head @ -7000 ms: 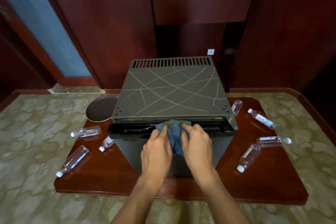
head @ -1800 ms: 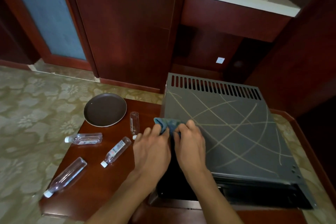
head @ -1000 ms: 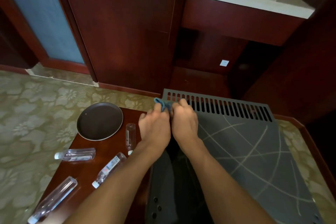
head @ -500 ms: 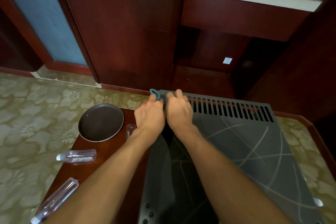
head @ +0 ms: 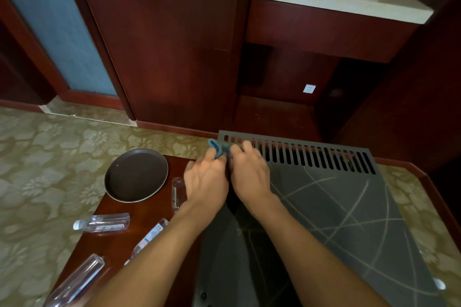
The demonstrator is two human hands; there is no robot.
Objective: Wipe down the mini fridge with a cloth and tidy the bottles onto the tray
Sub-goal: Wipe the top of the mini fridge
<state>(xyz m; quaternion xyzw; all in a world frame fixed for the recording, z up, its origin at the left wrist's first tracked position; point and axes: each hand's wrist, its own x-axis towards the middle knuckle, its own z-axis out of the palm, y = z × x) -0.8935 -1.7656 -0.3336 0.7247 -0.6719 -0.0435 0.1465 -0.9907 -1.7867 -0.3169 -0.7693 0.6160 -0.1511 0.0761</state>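
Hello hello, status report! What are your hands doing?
Left hand and right hand both pressing blue cloth on fridge's far left corner. Tray empty. Nothing in the way.

I see dark red wood panelling (head: 174,45) across the far wall. At left, a blue panel (head: 57,30) sits in a red wood frame. The floor is green-gold carpet (head: 50,152) with a floral pattern. At upper right, a pale counter (head: 336,2) tops a wood cabinet; small items on it are too blurred to tell. Below, a dark recess holds a white socket (head: 309,88). A red-brown low table (head: 139,214) stands on the carpet.
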